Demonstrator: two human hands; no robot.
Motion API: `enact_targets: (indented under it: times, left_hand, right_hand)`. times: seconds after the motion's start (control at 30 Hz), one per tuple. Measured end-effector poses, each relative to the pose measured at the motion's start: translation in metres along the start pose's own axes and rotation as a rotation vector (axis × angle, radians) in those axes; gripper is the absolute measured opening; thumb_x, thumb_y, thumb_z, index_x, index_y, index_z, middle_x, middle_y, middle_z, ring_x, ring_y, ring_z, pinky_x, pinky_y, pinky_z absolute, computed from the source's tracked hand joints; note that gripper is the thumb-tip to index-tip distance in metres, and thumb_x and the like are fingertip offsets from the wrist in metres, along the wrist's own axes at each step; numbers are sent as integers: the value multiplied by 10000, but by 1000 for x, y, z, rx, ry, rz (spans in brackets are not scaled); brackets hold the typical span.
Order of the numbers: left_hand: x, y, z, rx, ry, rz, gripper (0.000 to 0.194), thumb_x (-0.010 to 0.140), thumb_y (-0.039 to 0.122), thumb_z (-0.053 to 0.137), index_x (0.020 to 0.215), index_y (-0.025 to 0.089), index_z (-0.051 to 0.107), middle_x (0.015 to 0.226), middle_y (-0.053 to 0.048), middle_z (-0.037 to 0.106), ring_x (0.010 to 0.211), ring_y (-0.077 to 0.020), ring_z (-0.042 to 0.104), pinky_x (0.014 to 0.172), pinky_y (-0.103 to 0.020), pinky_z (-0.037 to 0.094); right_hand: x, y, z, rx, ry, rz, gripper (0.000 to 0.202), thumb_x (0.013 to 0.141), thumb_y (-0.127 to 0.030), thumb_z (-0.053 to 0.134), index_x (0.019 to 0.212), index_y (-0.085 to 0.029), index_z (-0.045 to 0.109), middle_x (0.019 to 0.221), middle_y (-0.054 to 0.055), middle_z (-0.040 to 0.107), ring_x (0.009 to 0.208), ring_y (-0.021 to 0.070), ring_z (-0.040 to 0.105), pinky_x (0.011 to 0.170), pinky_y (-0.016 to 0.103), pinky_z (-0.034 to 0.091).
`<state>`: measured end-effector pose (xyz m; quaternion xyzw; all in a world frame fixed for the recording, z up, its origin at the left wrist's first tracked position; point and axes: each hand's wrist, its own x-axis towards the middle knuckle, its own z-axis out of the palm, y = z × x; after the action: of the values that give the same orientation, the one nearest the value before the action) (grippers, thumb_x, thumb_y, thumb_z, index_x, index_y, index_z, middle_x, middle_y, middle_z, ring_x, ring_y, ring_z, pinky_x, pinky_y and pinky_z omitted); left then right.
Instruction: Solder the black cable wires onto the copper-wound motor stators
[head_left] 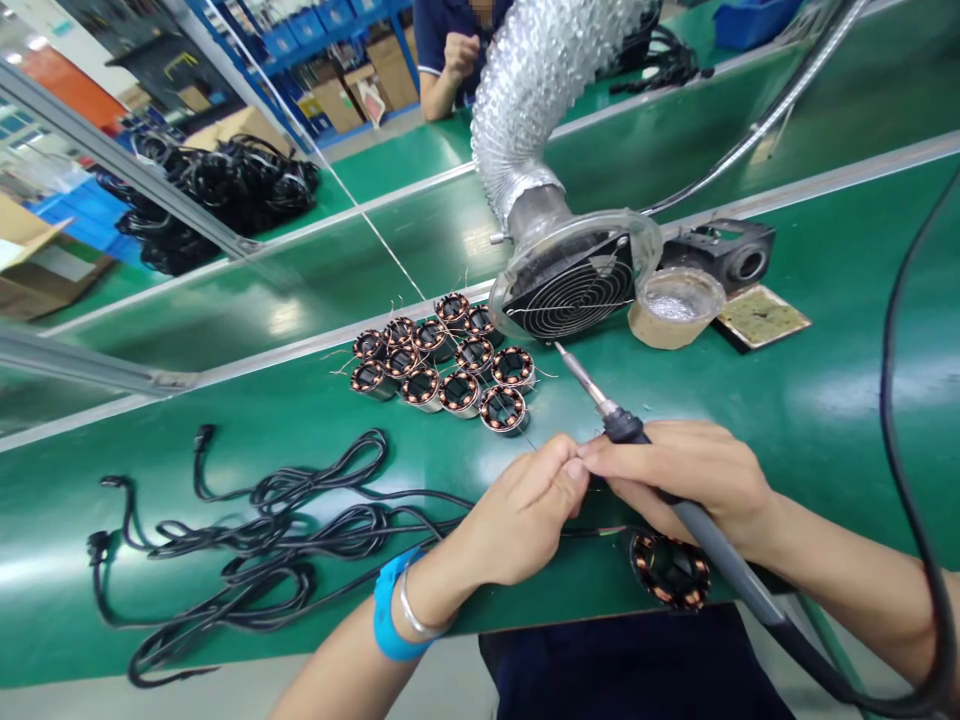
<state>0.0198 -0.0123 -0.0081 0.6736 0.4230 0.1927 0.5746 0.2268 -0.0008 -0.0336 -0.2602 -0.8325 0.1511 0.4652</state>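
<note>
My right hand (pixel 690 480) is closed around a soldering iron (pixel 621 425), its tip pointing up and left toward the fan's grille. Against its fingertips, my left hand (pixel 532 510) is closed in a pinch. A thin wire (pixel 527 437) runs to the left fingers; exactly what lies between the fingertips is hidden. Below my right hand, a copper-wound stator (pixel 670 570) sits at the bench's front edge. Black power cords (pixel 300 540) lie coiled at the left, and their ends run under my left hand toward that stator. Several more stators (pixel 459 392) stand grouped beyond my hands.
A fume extractor fan (pixel 577 290) with a foil duct (pixel 525 100) stands behind the iron's tip. To its right are a round tub (pixel 675 305), a black iron holder (pixel 739 250) and a square sponge tray (pixel 765 315). Another person's hand (pixel 461 55) shows across the bench.
</note>
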Motion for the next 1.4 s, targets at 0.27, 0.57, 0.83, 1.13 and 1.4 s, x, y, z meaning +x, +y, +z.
enact_targets:
  times: [0.27,0.57,0.83,1.13,1.4]
  left_hand:
    - [1,3,-1,311,138,80,236,1056,327,341,896,209,470,839,-10,485,776,-172,443,720,-312,343]
    - [12,-9,8,-521,7,-216,487,848,665,604,765,215,436,567,96,313,461,-67,224,439,-222,185]
    - [15,-9,12,-677,112,-289,540,723,630,748,716,220,396,467,142,261,379,-19,155,375,-167,102]
    - [15,-10,16,-580,174,-279,487,781,576,702,714,225,371,468,140,263,396,-25,162,391,-168,134]
    - [13,-21,19,-419,215,-205,410,873,528,618,736,214,393,546,115,263,469,-52,189,467,-210,171]
  right_hand:
    - [-5,-5,-1,-24,47,63,295,882,-36,616,1119,-213,623,769,-30,665,579,103,613,558,228,525]
    - [-10,-6,4,-117,70,38,283,895,-36,619,1070,-257,599,834,-21,708,691,141,697,595,243,553]
    - [-7,-6,-5,95,-91,206,342,855,-124,662,1157,-232,542,878,-22,726,583,96,632,579,215,552]
    - [-7,1,1,5,41,291,234,903,-72,592,1069,-233,555,871,4,700,751,138,683,714,247,587]
    - [-7,-1,-9,14,10,253,223,920,-115,613,1113,-224,595,951,28,725,794,151,697,718,270,604]
